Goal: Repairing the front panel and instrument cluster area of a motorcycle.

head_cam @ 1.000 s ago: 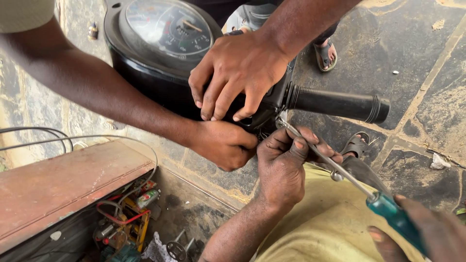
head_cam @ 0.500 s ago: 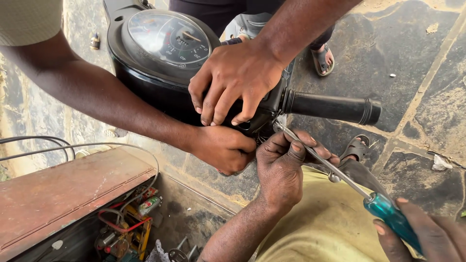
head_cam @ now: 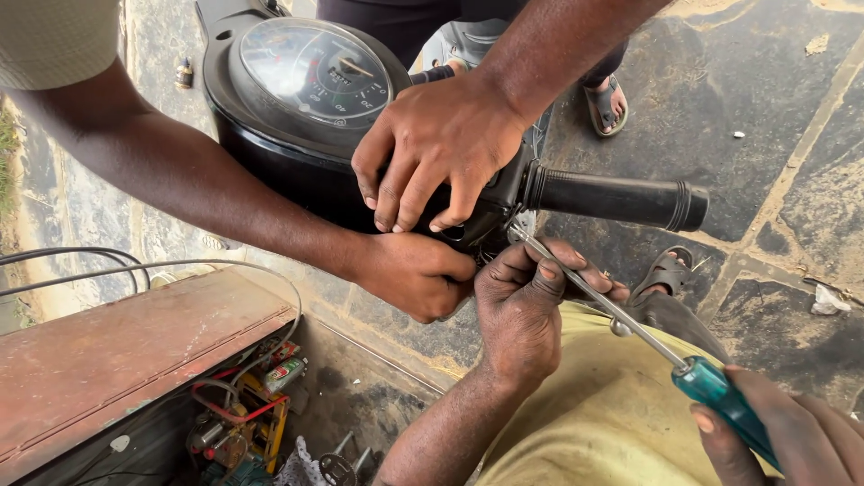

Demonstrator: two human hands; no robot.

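A black scooter handlebar head with a round speedometer (head_cam: pixel 310 76) and a black rubber grip (head_cam: pixel 616 200) fills the upper middle. My right hand (head_cam: pixel 796 441) is closed on the teal handle of a long screwdriver (head_cam: pixel 621 319). My left hand (head_cam: pixel 522 310) pinches the steel shaft near its tip, which sits at the underside of the switch housing (head_cam: pixel 486 225). Another person's two hands are on the same spot: one hand (head_cam: pixel 441 148) from above presses the housing, and one hand (head_cam: pixel 414 274) from the left is fisted beneath it, touching my left hand.
A rusty red metal box (head_cam: pixel 117 351) at lower left holds tangled wires and small parts (head_cam: pixel 243 409), with cables (head_cam: pixel 108 265) running over it. Sandalled feet (head_cam: pixel 607 99) stand on the dark stone paving (head_cam: pixel 765 108). My yellow clothing (head_cam: pixel 603 423) covers the bottom.
The view has shifted a little, so the handlebar sits slightly lower and further right. All the hands and the screwdriver keep the same hold.
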